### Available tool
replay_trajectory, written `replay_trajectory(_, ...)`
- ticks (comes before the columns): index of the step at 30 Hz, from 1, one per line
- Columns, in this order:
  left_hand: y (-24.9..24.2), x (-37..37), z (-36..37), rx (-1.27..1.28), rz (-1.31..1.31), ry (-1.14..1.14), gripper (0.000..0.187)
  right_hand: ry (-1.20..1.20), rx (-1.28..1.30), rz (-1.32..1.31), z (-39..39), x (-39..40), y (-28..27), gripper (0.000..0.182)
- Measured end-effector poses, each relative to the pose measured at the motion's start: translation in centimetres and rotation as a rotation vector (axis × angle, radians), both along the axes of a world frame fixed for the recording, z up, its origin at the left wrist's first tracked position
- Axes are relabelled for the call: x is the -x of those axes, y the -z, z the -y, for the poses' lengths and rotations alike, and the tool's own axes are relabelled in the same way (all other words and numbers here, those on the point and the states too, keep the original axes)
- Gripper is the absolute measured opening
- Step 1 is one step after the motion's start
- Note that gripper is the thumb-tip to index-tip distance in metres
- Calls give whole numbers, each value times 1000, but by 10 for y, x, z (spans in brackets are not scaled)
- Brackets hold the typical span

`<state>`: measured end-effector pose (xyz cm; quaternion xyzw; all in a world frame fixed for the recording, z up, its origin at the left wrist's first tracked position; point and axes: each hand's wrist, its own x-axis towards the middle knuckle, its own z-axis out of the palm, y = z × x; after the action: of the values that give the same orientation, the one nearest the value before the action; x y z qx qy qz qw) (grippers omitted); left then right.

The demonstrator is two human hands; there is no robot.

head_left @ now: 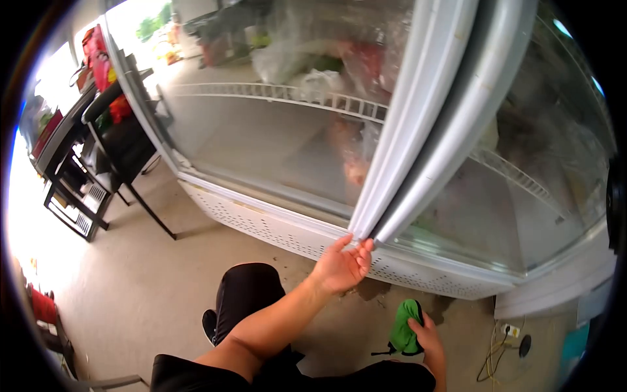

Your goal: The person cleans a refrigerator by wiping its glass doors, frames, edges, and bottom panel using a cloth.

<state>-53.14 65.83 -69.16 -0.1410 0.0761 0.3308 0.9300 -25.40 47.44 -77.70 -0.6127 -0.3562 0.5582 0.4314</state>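
My left hand (343, 266) is at the bottom of the glass-door fridge, palm turned up. Its fingers are curled against the lower end of the white door frame (408, 130), where the two doors meet. Beside that frame runs a thick grey-white door edge (467, 121). Lower down, my right hand (429, 340) is closed around a folded green cloth (406, 330) with a dark border. The cloth is held above the floor, away from the fridge. My palm hides part of the fridge's perforated base panel (261, 225).
Behind the glass, a white wire shelf (281, 93) carries plastic bags (320, 85). A black chair (121, 130) and a dark table (62, 140) stand left. Cables and a white socket (511, 330) lie on the floor (150, 287) at right. My bent knee (248, 294) is close below.
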Motion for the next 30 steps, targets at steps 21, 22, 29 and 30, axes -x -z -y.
replay_trajectory(21, 12, -13, -12, 115, 31, -53, 25, 7, 77, 51, 0, -1, -1, 39)
replay_trajectory(22, 12, -12, -12, 113, 29, -39, 25, 9, 80, 64, -1, -1, -1, 40)
replay_trajectory(29, 11, -13, -9, 87, -9, -46, 24, -26, 35, 78, -2, -4, 5, 41)
replay_trajectory(30, 12, -12, -9, 72, -11, -44, 24, -25, 35, 60, -2, -3, 5, 41)
